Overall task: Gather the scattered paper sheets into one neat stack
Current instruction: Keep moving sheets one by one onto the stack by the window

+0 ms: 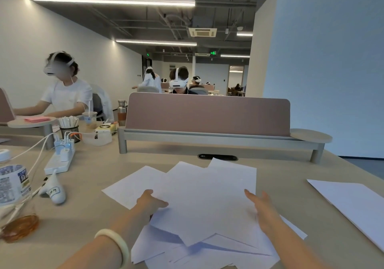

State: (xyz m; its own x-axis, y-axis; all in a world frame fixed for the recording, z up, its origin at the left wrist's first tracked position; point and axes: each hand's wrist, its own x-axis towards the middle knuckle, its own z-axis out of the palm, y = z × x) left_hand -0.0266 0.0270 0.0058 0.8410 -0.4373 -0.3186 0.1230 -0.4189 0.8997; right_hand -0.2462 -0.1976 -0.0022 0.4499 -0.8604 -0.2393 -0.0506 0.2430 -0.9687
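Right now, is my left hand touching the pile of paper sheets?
Touching. The head view shows the left hand lying on the spread paper sheets, with its thumb pressed over the edge of the top sheets.

White paper sheets [199, 198] fanned, overlapping — one sheet [353, 202] apart, right.

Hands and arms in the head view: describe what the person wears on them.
Both forearms are bare, with no sleeves in view. Behind the left hand, the wrist carries a smooth, pale cream bangle. The right hand shows no watch or band at its wrist.
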